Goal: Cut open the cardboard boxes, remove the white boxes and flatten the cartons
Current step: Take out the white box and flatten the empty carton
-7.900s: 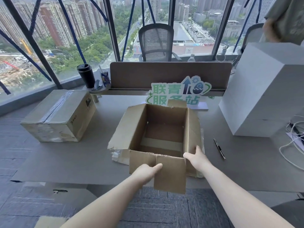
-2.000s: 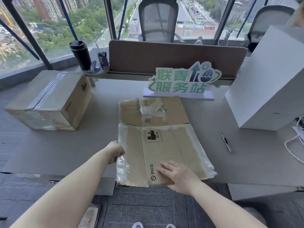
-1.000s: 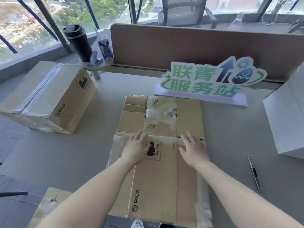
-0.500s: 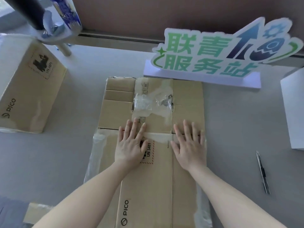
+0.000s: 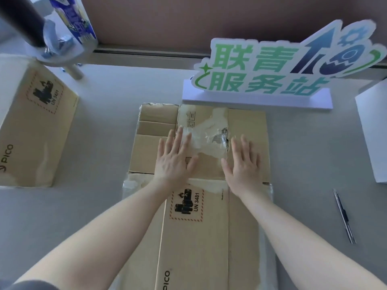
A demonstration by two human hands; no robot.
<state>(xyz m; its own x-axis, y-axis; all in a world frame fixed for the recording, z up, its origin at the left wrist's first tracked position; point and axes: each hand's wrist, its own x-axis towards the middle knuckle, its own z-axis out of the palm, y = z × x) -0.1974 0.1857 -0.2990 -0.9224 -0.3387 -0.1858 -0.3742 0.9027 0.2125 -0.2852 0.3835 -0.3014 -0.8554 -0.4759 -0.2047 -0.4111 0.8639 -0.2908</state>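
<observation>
Upper left of the frame: a dark cylindrical tumbler (image 5: pixel 19 19) and a blue-and-white printed carton (image 5: pixel 73 19) are seen beside a grey clamp fitting (image 5: pixel 58 51), all partly cut off by the frame edge.

Left edge: a sealed cardboard box (image 5: pixel 35 130) is stood on the grey tabletop (image 5: pixel 100 126), marked "PICO" and "UN 3481", well apart from the centre item.

Centre: a flattened carton (image 5: pixel 201 237) is laid flat on the tabletop, running from the middle of the frame to the lower edge. A "UN 3481" battery label and "PICO" lettering are shown on its near panel; crumpled clear tape (image 5: pixel 211 135) is stuck across its far flaps.

On the far flaps, the left hand (image 5: pixel 174 162) is laid palm down, fingers straight and spread, holding nothing, its fingertips touching the tape. Just beside it to the right, the right hand (image 5: pixel 244 164) is laid likewise, flat and spread, gripping nothing. The hands are apart from each other.

Upper right: a green-and-blue standing sign (image 5: pixel 272 65) with Chinese characters is set on a white base, just beyond the carton.

Right edge: a white box (image 5: pixel 374 130) is partly shown. Lower right: a pen (image 5: pixel 344 216) is laid on the tabletop, apart from the carton.
</observation>
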